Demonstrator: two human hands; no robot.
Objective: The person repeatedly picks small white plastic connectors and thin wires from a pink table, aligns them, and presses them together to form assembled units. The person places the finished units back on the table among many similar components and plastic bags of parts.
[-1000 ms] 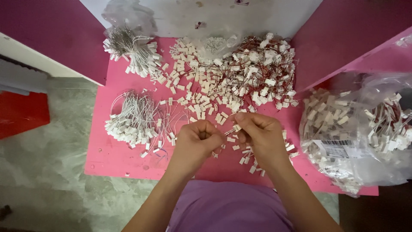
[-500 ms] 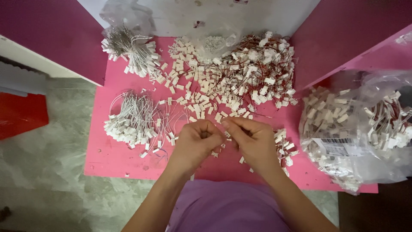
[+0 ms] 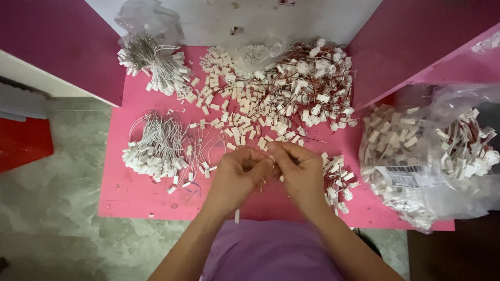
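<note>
My left hand [image 3: 237,174] and my right hand [image 3: 300,171] meet fingertip to fingertip over the front middle of a pink table [image 3: 130,190]. Between the fingers they pinch a small white connector on a thin white wire [image 3: 237,214], whose end hangs below my left hand. Loose white connectors [image 3: 234,130] lie scattered just beyond my hands. A bundle of white-wired connectors [image 3: 156,148] lies to the left. A big heap with red wires [image 3: 307,88] sits behind.
A second white-wired bundle [image 3: 153,60] lies at the back left. A clear plastic bag [image 3: 432,156] full of connectors rests on the right. A small pile [image 3: 336,182] lies by my right wrist. Pink panels [image 3: 57,36] flank the table. A red object [image 3: 21,143] sits at the left on the floor.
Both hands have drawn closer together and shifted slightly left, fingers working the small piece. The piles have not moved.
</note>
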